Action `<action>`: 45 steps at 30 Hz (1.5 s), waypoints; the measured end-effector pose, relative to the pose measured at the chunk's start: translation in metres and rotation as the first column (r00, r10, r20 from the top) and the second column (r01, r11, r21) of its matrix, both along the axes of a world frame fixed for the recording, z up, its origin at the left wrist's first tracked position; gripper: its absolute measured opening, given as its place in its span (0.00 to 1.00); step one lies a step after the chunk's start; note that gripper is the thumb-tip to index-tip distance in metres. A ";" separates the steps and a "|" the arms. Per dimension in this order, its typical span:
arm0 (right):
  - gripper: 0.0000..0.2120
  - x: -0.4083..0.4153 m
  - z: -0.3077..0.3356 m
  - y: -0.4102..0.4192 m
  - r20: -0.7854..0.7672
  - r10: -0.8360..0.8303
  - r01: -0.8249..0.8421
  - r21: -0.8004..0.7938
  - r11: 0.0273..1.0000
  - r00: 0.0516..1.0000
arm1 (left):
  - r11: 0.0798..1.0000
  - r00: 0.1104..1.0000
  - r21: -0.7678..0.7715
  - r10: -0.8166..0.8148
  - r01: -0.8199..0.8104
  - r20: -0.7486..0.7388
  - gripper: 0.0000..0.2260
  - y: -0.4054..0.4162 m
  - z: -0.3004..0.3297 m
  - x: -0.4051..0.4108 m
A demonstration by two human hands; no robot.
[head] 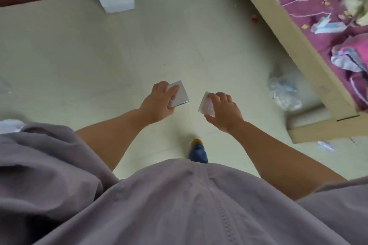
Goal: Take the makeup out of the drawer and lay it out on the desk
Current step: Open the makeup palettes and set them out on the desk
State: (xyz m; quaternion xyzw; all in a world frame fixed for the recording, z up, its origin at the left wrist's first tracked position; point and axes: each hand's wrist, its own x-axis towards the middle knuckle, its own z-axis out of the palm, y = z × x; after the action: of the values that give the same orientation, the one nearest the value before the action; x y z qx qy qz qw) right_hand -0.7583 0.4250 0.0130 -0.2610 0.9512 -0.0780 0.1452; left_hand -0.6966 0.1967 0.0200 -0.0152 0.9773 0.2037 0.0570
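Left hand grips a box; right hand pinches a packet above the floor. No tabletop shows, so laying out remains.

Soft even daylight, slight blur, edges bowed.

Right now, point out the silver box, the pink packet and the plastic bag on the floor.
silver box (181, 93): head view, on its bare top face beside the left hand's thumb.
pink packet (206, 104): head view, on its printed face left of the right hand's fingers.
plastic bag (285, 90): head view, on its crumpled middle.
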 end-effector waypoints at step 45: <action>0.27 -0.903 0.063 -0.730 -0.107 0.483 -0.484 0.022 0.875 0.869 | 0.910 0.911 -0.068 0.403 -0.409 -0.085 0.31 -0.691 0.048 -0.779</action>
State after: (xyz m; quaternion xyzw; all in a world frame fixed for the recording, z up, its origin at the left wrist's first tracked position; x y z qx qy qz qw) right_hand -1.6614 -0.3053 0.0760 -0.4947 0.8619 -0.0275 0.1074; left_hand -1.4756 -0.4947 0.0677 -0.2134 0.9618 0.1700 -0.0211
